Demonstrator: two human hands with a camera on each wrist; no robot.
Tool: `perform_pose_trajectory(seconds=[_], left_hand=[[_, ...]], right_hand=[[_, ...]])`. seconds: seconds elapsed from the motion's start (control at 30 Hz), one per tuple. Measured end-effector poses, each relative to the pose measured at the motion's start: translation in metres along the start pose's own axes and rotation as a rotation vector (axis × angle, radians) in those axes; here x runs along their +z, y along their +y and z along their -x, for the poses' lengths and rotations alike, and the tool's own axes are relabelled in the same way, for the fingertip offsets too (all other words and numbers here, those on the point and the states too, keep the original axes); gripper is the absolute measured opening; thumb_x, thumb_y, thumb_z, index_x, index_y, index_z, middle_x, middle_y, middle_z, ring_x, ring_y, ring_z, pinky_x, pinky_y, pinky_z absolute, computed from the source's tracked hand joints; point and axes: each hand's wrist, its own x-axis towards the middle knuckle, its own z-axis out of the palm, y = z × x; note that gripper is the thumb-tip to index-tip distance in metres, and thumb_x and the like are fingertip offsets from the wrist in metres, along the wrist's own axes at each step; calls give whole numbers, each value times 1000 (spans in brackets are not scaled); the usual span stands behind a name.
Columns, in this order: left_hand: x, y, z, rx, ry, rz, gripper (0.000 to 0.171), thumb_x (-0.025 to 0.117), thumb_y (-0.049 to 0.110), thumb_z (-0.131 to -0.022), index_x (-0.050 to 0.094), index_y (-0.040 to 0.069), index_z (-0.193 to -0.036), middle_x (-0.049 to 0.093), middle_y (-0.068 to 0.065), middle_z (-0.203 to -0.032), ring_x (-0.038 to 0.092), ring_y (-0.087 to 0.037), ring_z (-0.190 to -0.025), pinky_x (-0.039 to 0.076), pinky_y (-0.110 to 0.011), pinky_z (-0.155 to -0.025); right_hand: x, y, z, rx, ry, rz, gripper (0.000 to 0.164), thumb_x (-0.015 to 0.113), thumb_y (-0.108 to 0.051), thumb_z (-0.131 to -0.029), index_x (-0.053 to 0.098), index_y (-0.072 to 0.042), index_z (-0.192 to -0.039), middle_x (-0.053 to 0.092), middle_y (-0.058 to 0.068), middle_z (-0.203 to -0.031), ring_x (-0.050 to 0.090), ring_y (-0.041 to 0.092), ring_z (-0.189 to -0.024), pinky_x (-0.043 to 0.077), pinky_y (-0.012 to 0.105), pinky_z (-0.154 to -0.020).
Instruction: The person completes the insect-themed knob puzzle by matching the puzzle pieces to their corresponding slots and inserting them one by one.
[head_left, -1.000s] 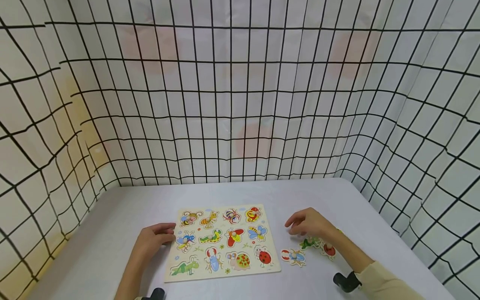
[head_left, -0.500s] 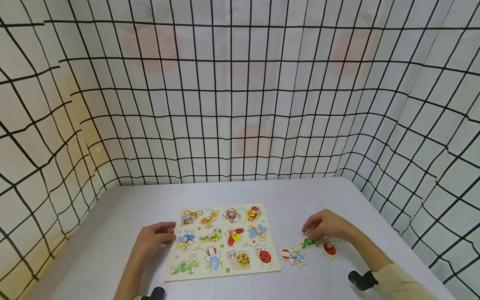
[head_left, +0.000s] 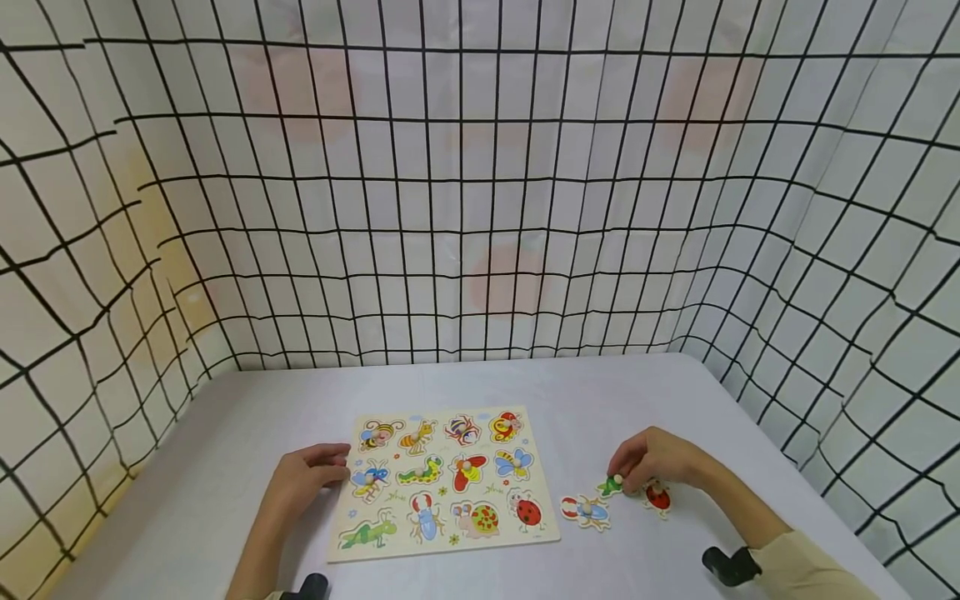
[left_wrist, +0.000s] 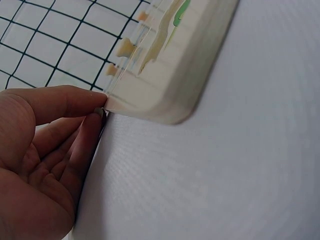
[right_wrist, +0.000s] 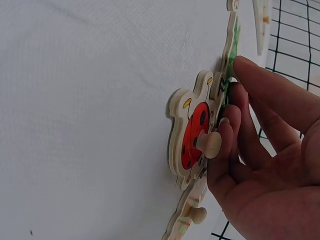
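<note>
A wooden insect puzzle board [head_left: 443, 493] lies flat on the table, with knobbed insect pieces visible in its upper rows. My left hand [head_left: 303, 482] rests at the board's left edge, fingertips touching it. In the left wrist view, my left hand [left_wrist: 55, 135] has thumb and finger at the board's edge [left_wrist: 185, 95]. My right hand [head_left: 660, 460] pinches the green grasshopper piece [head_left: 609, 486] low over the table. Seen from the right wrist, the right hand's [right_wrist: 275, 120] fingers lie close beside the ladybug piece [right_wrist: 192, 135], partly covering the grasshopper piece [right_wrist: 231, 47].
A blue stag beetle piece [head_left: 587, 512] lies right of the board. The ladybug piece [head_left: 657, 497] is just beside the right hand. Another knobbed piece [right_wrist: 187, 212] lies partly hidden behind the hand. A black grid on white walls [head_left: 480, 208] surrounds the table.
My right hand has moved right and slightly down onto the green grasshopper piece and taken it between its fingers. The left hand and the board stay in place.
</note>
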Motion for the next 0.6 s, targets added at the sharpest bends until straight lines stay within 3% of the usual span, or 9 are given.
perform_pose_trajectory(seconds=[0.6], left_hand=[[0, 2, 2, 2, 0, 7, 41, 74, 10, -86, 70, 3, -126, 72, -8, -99, 65, -18, -86, 56, -31, -82]], right_hand=[[4, -3, -3, 16, 28, 13, 15, 79, -4, -77, 77, -6, -92, 70, 3, -81, 59, 18, -75, 51, 31, -66]])
